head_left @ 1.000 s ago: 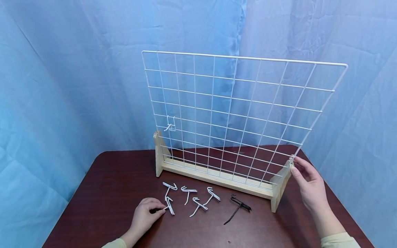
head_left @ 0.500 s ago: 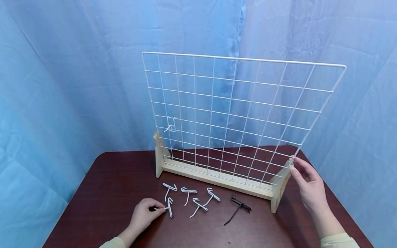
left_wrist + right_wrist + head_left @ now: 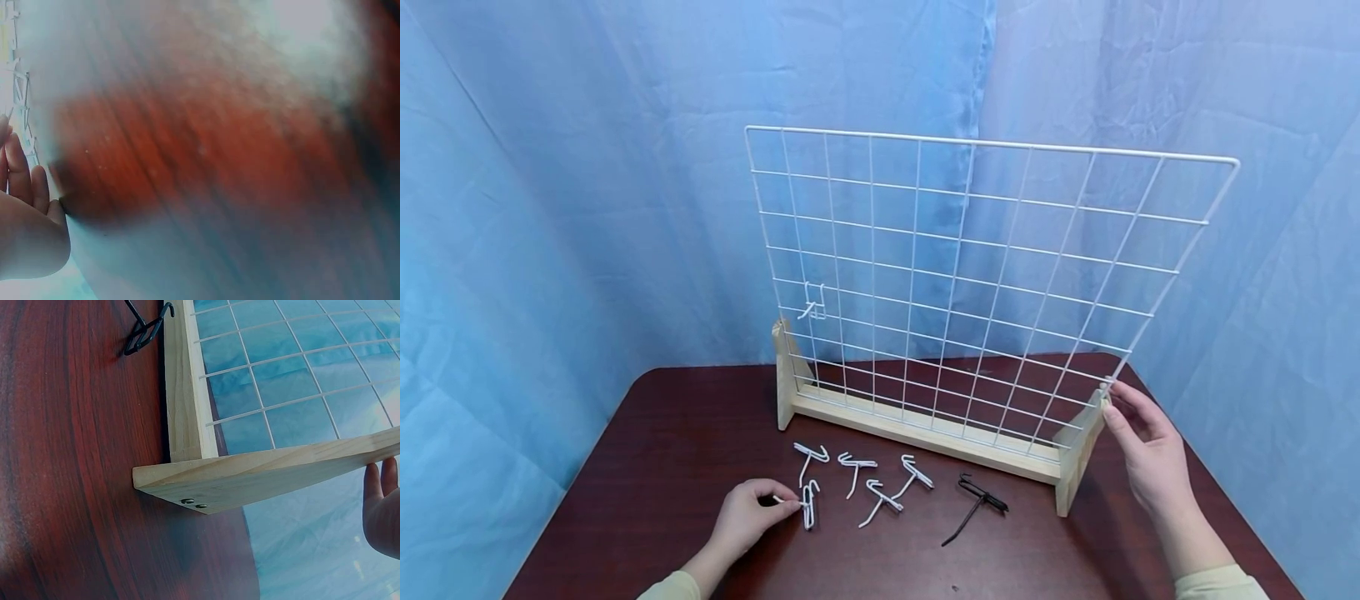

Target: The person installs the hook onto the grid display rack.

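The left hand (image 3: pixel 751 518) pinches a white hook (image 3: pixel 808 506) by its prong, best turned gently, clear of the nearest loose hook (image 3: pixel 810 452), while the right hand (image 3: pixel 1156 467), gripping the wooden upright (image 3: pixel 1078 454), should steady the wire grid (image 3: pixel 958 238).

A dark red table (image 3: pixel 647 467) bears a wooden stand (image 3: pixel 925 440), upright toward twelve o'clock in the head view — hooks scattered before it. Four white hooks (image 3: pixel 886 497) lie between nine and ten o'clock of a black hook (image 3: pixel 981 495) — a dark speck (image 3: pixel 955 588) between its six and seven.
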Demonstrator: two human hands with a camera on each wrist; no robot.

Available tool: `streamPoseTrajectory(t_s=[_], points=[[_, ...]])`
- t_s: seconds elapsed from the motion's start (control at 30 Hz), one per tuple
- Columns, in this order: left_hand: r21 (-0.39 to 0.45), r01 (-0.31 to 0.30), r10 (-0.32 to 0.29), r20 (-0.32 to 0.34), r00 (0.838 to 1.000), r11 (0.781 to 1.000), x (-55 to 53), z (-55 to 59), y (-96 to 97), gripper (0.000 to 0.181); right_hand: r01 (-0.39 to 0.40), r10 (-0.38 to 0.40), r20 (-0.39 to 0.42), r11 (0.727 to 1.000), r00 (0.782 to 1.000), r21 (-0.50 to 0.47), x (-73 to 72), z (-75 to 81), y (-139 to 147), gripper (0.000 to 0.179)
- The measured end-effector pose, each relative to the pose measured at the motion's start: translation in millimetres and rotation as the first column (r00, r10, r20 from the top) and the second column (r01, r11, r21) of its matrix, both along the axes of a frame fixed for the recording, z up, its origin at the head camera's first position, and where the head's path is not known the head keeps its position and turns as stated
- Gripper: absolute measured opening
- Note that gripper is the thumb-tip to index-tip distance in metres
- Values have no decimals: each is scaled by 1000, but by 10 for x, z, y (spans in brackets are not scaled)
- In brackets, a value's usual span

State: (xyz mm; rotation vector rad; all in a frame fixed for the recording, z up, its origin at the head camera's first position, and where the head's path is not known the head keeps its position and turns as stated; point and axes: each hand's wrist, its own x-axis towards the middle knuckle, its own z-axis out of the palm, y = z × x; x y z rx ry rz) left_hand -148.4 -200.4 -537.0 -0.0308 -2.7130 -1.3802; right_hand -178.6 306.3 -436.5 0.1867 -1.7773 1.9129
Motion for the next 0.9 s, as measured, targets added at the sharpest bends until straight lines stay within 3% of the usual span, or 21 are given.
streamPoseTrajectory(t_s=[0.37, 0.63, 0.9], points=[[95, -51, 47, 38, 998, 994, -16, 31, 15, 11, 2, -2, -6, 1000, 1000, -3, -2, -2, -2, 37], [173, -90, 90, 7, 996, 981, -53, 91, 31, 8, 9, -9, 4, 1000, 1000, 4, -2, -7, -1, 38], [169, -163, 175, -57, 983, 972, -83, 215, 40, 9, 4, -4, -8, 1000, 1000, -9, -1, 1, -5, 37]])
